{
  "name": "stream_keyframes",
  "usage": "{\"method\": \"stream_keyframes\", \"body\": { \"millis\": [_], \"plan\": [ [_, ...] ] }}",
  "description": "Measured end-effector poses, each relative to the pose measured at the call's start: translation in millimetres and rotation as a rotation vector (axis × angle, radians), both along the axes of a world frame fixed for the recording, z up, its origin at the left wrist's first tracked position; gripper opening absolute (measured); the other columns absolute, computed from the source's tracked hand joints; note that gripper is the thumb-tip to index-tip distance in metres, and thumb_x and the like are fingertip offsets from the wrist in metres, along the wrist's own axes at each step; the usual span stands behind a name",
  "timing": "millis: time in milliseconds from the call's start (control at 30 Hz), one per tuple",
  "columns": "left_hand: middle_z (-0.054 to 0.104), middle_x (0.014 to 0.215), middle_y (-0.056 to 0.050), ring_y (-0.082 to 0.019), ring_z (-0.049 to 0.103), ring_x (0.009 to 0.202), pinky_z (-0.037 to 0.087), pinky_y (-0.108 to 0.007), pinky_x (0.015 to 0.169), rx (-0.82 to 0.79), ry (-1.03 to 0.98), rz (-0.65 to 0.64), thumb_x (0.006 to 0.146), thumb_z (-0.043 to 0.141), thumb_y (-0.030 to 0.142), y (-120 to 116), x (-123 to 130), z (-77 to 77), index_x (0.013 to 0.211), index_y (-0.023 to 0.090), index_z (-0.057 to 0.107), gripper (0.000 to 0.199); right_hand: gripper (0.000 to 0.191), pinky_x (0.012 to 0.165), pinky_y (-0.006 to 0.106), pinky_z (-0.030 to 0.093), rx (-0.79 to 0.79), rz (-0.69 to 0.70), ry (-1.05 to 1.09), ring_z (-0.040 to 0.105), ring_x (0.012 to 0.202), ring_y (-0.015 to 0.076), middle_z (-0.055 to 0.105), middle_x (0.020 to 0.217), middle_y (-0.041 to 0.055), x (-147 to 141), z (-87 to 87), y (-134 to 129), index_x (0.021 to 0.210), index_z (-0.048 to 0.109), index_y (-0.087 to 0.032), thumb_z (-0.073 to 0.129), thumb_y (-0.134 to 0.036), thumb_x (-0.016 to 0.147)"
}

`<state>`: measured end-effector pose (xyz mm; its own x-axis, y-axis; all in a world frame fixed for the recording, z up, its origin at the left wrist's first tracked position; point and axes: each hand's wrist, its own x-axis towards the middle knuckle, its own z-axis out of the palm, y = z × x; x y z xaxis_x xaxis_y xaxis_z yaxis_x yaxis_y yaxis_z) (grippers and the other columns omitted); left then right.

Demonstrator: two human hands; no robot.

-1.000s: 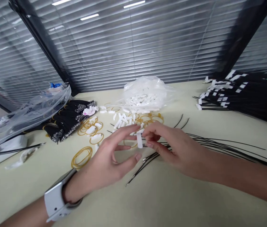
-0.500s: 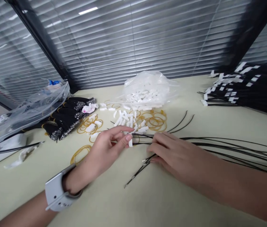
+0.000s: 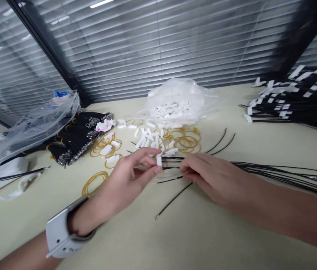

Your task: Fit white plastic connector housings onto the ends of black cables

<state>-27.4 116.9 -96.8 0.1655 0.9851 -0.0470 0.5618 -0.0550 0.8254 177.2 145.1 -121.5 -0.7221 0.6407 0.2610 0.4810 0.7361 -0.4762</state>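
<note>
Left hand point(image 3: 132, 176): pinches a white piece point(image 3: 159, 161) — thumb below, finger above.
Right hand point(image 3: 211, 178): pinches a black wire point(image 3: 172, 179) — just beside.

From where I'm standing it's one cam worn on the person's head, facing forward and down, pretty close to the left hand point(image 3: 129, 176) and right hand point(image 3: 213, 180), tabletop point(image 3: 192, 236) near, blinds point(image 3: 130, 52) far.
</note>
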Motion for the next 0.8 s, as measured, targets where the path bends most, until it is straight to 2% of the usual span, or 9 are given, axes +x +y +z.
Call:
{"method": "stream_keyframes", "body": {
  "millis": [133, 233, 300, 400, 500, 633, 800],
  "plan": [
    [0.053, 0.075, 0.001, -0.005, 0.048, 0.07, 0.038, -0.011, 0.057, -0.038, -0.029, 0.008, 0.079, 0.051, 0.032, 0.3, -0.1, 2.0, 0.081, 0.016, 0.053, 0.016, 0.017, 0.065, 0.02, 0.038, -0.069, -0.118, 0.072, 0.048, 0.074, 0.0081, 0.053, 0.077, -0.0001, -3.9, 2.0, -1.8, 0.075, 0.053, -0.016, 0.04, -0.017, 0.085],
    [0.051, 0.073, 0.002, -0.005, 0.047, 0.068, 0.035, -0.011, 0.057, -0.121, -0.13, -0.027, 0.079, 0.052, 0.03, 0.7, -0.4, 3.9, 0.081, 0.016, 0.05, 0.015, 0.014, 0.051, 0.015, 0.035, -0.188, -0.165, 0.13, 0.048, 0.061, 0.005, 0.052, 0.068, -0.0024, -2.8, 4.1, -2.5, 0.073, 0.053, -0.018, 0.044, -0.02, 0.083],
    [0.051, 0.071, 0.002, -0.004, 0.046, 0.067, 0.035, -0.012, 0.058, -0.178, -0.207, -0.045, 0.078, 0.053, 0.028, 1.8, -0.7, 5.0, 0.082, 0.015, 0.049, 0.014, 0.013, 0.043, 0.013, 0.031, -0.215, -0.203, 0.174, 0.045, 0.055, 0.0039, 0.051, 0.063, -0.0027, -1.2, 5.0, -2.2, 0.072, 0.052, -0.017, 0.044, -0.021, 0.082],
    [0.049, 0.069, 0.002, -0.004, 0.045, 0.064, 0.035, -0.013, 0.059, -0.23, -0.284, -0.035, 0.078, 0.054, 0.025, 3.9, -1.5, 5.5, 0.081, 0.014, 0.048, 0.013, 0.013, 0.037, 0.012, 0.026, -0.136, -0.252, 0.217, 0.042, 0.049, 0.0031, 0.051, 0.061, -0.0018, 0.0, 6.0, -1.5, 0.071, 0.051, -0.016, 0.043, -0.019, 0.081],
    [0.05, 0.069, 0.002, -0.003, 0.046, 0.066, 0.035, -0.012, 0.061, -0.247, -0.315, -0.047, 0.078, 0.053, 0.023, 5.1, -2.6, 4.5, 0.081, 0.013, 0.049, 0.011, 0.014, 0.036, 0.012, 0.024, -0.048, -0.243, 0.214, 0.041, 0.046, 0.0029, 0.049, 0.057, -0.0022, -0.6, 6.0, -0.9, 0.068, 0.05, -0.016, 0.043, -0.017, 0.08],
    [0.052, 0.072, 0.003, -0.002, 0.047, 0.068, 0.036, -0.011, 0.063, -0.264, -0.333, -0.059, 0.078, 0.054, 0.022, 5.1, -3.2, 3.6, 0.082, 0.014, 0.049, 0.01, 0.015, 0.035, 0.012, 0.026, 0.04, -0.245, 0.213, 0.042, 0.045, 0.0026, 0.048, 0.054, -0.0041, -1.8, 3.7, 0.2, 0.065, 0.05, -0.017, 0.044, -0.019, 0.078],
    [0.053, 0.071, 0.003, -0.002, 0.047, 0.066, 0.034, -0.01, 0.06, -0.268, -0.302, -0.063, 0.08, 0.052, 0.022, 5.1, -1.8, 5.5, 0.081, 0.014, 0.05, 0.009, 0.014, 0.037, 0.012, 0.029, 0.061, -0.24, 0.198, 0.043, 0.045, 0.0019, 0.048, 0.054, -0.0059, -1.6, 1.4, 1.2, 0.066, 0.051, -0.018, 0.044, -0.02, 0.078]
  ]
}}
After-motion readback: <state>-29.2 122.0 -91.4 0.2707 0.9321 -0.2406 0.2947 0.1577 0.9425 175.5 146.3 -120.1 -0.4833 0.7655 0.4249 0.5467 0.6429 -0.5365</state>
